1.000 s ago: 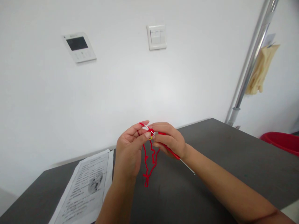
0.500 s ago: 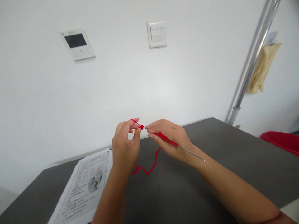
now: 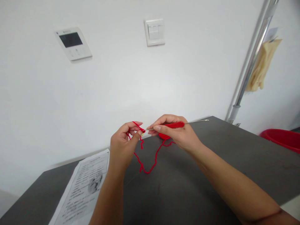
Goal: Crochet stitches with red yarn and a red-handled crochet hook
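My left hand (image 3: 123, 143) is raised above a dark table (image 3: 211, 162), thumb and fingers pinched on red yarn (image 3: 150, 164) that loops over the index finger. The yarn hangs down in a curve and runs back to a red ball (image 3: 164, 136) behind my right hand (image 3: 178, 132). That hand grips a crochet hook (image 3: 174, 125) with a red handle and metal shaft, held nearly level. Its tip meets the yarn at my left fingertips.
A printed paper sheet (image 3: 82, 190) lies on the table at the left. On the white wall hang a control panel (image 3: 72, 43) and a light switch (image 3: 154, 32). A metal pole (image 3: 250, 62) with a beige cloth (image 3: 261, 67) stands right, beside a red basin (image 3: 281, 138).
My right hand has rotated the hook from pointing down-right to nearly level. The yarn loop now hangs lower between the hands, and the red ball shows behind my right hand.
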A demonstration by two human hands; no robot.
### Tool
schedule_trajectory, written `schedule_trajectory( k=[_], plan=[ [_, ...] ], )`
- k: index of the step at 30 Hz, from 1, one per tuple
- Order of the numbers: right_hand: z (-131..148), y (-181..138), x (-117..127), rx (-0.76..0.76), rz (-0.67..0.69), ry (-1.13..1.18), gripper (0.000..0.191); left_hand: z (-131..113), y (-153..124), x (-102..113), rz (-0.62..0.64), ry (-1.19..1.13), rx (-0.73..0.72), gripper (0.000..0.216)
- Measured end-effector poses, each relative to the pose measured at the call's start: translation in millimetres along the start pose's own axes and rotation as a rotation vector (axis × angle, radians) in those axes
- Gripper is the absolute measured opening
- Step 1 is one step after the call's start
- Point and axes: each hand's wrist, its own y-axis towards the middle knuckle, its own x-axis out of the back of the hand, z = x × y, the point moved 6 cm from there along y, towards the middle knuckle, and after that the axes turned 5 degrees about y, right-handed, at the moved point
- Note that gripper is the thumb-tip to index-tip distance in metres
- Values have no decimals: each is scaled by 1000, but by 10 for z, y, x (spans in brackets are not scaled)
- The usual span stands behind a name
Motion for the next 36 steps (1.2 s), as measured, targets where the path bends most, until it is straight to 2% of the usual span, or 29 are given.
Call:
schedule_trajectory(
  k=[2,3,7,9,12,16,20,24,27,29,33,36],
  plan=[
    [-61,18,3,33,0,66,22,40,-3,-31,107,-187,120,21],
    [-64,23,2,86,11,25,20,45,-6,-50,153,-259,159,20],
    [67,-35,-65,475,147,-269,4,27,-19,-106,248,-400,243,20],
    [112,-81,-109,613,221,-403,7,24,-23,-114,260,-410,260,21],
    [114,-107,-150,650,287,-536,12,40,-21,-96,254,-395,265,24],
    [102,-101,-124,557,256,-464,12,66,22,-34,207,-305,204,14],
    [133,-120,-128,575,231,-423,12,73,46,-15,161,-291,191,22],
    [183,-148,-202,702,252,-540,13,26,-5,-89,201,-474,269,21],
    [200,-162,-243,813,280,-591,13,-13,-35,-97,179,-534,293,27],
    [217,-198,-248,944,294,-632,11,-22,-47,-108,193,-541,306,32],
    [203,-292,-249,1207,307,-864,12,-12,-76,-168,265,-579,351,36],
    [210,-292,-228,1207,297,-883,14,-12,-94,-217,299,-604,352,36]
  ],
)
